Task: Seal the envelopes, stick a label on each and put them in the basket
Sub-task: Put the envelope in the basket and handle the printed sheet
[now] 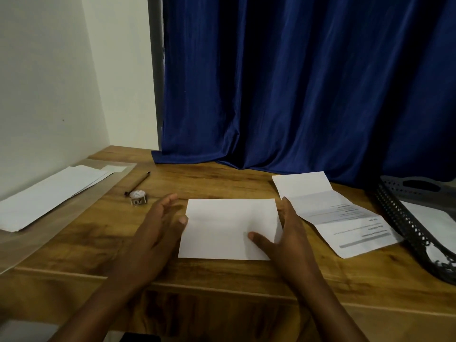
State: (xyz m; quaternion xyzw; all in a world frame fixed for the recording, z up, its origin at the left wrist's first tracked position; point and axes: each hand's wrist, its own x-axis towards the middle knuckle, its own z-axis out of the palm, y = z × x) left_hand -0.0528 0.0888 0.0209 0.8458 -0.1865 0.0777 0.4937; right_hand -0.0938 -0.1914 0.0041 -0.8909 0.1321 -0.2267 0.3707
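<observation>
- While a white envelope (229,229) lies flat on the wooden table (217,183), the left hand (158,225) touches its left edge, fingers spread.
- Right hand (288,233) flanks the right edge, thumb resting on the paper.
- Black basket (404,218) sits far right.
</observation>
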